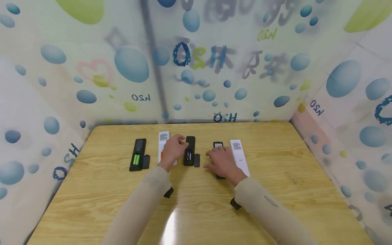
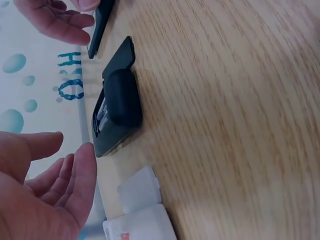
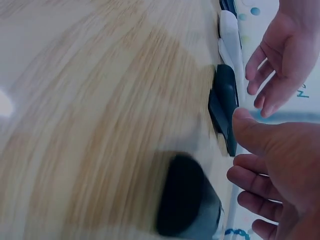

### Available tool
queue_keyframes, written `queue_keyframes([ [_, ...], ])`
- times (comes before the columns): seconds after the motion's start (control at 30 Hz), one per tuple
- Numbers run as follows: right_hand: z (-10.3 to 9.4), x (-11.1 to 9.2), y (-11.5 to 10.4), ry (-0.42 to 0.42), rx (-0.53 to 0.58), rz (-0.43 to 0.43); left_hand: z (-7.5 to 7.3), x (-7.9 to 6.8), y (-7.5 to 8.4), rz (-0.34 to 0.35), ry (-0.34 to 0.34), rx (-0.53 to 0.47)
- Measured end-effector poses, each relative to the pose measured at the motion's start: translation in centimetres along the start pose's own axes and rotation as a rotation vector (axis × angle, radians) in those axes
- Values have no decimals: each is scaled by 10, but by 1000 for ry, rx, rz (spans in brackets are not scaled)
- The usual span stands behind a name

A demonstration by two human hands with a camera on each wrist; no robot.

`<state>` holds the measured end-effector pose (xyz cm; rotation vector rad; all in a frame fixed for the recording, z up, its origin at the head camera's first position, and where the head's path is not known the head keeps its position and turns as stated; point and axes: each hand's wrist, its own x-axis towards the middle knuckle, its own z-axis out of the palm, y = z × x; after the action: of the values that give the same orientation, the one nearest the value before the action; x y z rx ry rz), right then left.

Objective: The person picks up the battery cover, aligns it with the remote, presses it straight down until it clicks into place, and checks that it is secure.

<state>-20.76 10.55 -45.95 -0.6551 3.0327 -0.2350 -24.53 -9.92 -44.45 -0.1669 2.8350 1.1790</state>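
Note:
A black remote control (image 1: 190, 142) lies back-up in the middle, its battery compartment uncovered with dark batteries (image 1: 189, 155) inside. Its loose cover (image 1: 197, 160) lies to the right of it. My left hand (image 1: 174, 149) hovers over a white remote (image 1: 163, 136) and beside the middle one, fingers loosely bent and holding nothing. Something orange (image 1: 162, 154) shows in the white remote, partly hidden by that hand; a white cover (image 2: 141, 190) appears in the left wrist view. My right hand (image 1: 223, 161) is above another black remote (image 1: 218, 144), mostly covering it, with fingers relaxed and holding nothing.
At the left end lies a black remote (image 1: 140, 146) with green batteries (image 1: 136, 159), its cover (image 1: 146, 162) alongside. A second white remote (image 1: 240, 156) lies right of my right hand. The wooden table (image 1: 196, 211) meets a patterned wall (image 1: 196, 102) at the back.

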Motion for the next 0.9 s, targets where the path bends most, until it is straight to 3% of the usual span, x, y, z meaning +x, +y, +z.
queue_keyframes([
  [0.47,15,23,-20,-33,-20,47,11,12,-2,-78,-97,68],
  [0.67,20,25,-25,-54,-41,63,18,15,0,-126,-85,166],
  [0.9,21,28,-27,-51,-83,60,23,20,-1,-150,-65,197],
])
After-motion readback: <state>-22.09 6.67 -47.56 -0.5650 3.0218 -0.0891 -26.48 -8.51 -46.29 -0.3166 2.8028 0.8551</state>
